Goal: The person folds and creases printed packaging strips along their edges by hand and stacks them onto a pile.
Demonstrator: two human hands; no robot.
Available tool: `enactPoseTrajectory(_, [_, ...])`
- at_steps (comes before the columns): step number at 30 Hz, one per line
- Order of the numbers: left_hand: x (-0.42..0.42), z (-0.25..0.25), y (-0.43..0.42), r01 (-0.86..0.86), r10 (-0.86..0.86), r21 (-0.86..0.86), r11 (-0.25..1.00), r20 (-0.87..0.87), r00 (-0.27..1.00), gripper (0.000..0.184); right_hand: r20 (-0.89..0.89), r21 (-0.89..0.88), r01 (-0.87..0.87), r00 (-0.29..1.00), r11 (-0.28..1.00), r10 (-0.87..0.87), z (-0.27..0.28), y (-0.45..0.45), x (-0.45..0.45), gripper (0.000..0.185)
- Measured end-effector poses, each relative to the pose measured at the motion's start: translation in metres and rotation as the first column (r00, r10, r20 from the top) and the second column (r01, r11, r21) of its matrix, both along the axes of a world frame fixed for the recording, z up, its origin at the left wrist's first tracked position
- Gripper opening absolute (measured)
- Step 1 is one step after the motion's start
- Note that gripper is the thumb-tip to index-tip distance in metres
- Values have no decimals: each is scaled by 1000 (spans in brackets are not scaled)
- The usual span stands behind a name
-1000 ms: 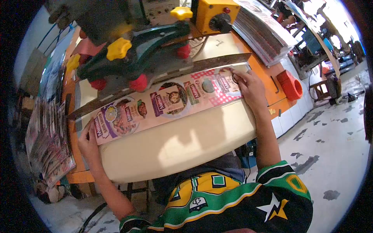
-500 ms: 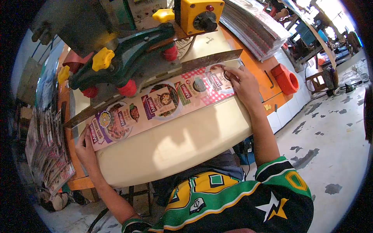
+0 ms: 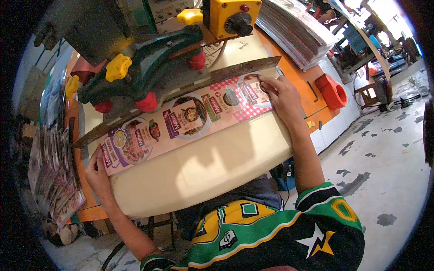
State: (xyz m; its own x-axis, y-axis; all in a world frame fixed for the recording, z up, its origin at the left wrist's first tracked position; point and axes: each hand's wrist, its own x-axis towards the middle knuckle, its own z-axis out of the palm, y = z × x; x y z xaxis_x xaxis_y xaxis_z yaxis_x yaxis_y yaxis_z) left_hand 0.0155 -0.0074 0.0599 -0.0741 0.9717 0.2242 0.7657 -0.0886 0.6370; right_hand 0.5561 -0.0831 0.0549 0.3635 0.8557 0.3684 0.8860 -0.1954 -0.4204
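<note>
A long printed strip (image 3: 168,143) with food pictures lies on a cream padded board (image 3: 199,167), its far edge along a thin metal bar (image 3: 246,67). My left hand (image 3: 97,171) is closed at the strip's left end, fingers along the short edge, partly beneath. At the opposite end my right hand (image 3: 285,98) pinches the far right corner between thumb and fingers. Above the bar stands a dark green machine arm (image 3: 156,63) with a yellow star knob (image 3: 119,67) and red feet. What lies beneath the strip is hidden.
A stack of printed sheets (image 3: 296,34) sits at the back right. Next to the orange tabletop's right edge is a red ring-shaped holder (image 3: 331,91). A yellow control box (image 3: 235,19) with a dial stands behind. More printed sheets (image 3: 54,171) are piled at left.
Both hands stay at the strip's ends. The strip and machine appear shifted very slightly left in view; otherwise nothing differs.
</note>
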Motion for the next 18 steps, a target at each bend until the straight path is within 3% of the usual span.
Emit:
enactPoseTrajectory(9, [-27,-25,11,46,-47,8,999,76,996,37,-11,-51,21,1000,998,-21,-1,0,-1,23])
enactPoseTrajectory(17, [13,9,-6,-74,76,-30,997,90,993,34,-65,-64,21,998,998,-25,6,0,-5,23])
enactPoseTrajectory(18, [13,11,-7,-63,63,-18,998,26,998,33,-76,-68,18,997,998,-23,8,-1,-6,24])
